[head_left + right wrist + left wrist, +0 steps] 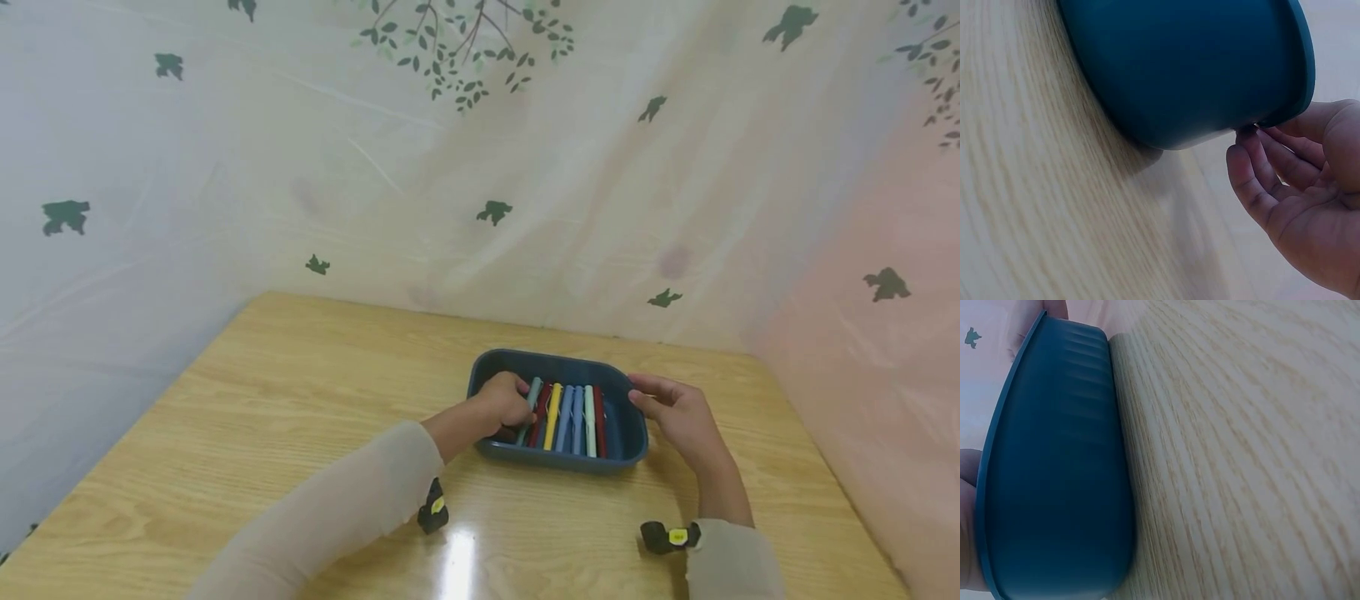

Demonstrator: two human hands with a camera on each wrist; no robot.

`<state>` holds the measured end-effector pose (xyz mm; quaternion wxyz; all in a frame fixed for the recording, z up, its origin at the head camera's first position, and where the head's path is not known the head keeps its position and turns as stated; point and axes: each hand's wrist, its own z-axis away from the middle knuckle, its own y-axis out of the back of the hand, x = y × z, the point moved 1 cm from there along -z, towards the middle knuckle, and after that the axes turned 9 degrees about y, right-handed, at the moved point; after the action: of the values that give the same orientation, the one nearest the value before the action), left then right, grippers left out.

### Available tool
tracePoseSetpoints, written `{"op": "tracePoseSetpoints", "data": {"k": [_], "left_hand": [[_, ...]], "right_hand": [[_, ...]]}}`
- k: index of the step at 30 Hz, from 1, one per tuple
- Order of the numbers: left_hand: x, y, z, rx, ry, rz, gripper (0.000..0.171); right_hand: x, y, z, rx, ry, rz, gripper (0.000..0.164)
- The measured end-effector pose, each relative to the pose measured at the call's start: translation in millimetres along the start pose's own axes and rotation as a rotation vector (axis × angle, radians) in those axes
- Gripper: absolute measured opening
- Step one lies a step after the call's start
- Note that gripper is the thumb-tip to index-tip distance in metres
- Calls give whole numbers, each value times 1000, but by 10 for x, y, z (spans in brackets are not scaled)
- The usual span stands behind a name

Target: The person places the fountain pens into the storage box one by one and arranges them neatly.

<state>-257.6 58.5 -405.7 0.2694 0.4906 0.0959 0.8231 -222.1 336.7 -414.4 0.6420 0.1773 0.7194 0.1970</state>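
A dark blue oblong plastic tray [525, 454] stands on the table, with several pens side by side inside. Among them are a yellow pen [553, 417], blue pens, a pale green pen [590, 421] and a dark red pen [600, 421]. My left hand [504, 404] reaches into the tray's left end, its curled fingers at the leftmost grey-green pen [535, 390], partly covering it. With my right hand [682, 417] I pinch the tray's right rim; in the right wrist view its fingers [1254, 181] meet under the rim. The left wrist view mostly shows the tray's outer wall [1060, 462].
The wooden table [285, 400] extends around the tray on all sides. A pale curtain [420, 208] with leaf and bird prints hangs behind the table and along its sides. Small dark wrist cameras [433, 506] sit by both sleeves.
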Motion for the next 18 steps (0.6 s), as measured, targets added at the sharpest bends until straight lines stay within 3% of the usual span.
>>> {"op": "tracePoseSetpoints", "data": {"k": [7,18], "left_hand": [[9,16,-6,-48,39,130,46],[20,5,-71,-45,64,125,48]], "right_hand": [[6,8,-26,-5,-5,-9,51],[14,26,-57,-11,-3,-12,51]]}}
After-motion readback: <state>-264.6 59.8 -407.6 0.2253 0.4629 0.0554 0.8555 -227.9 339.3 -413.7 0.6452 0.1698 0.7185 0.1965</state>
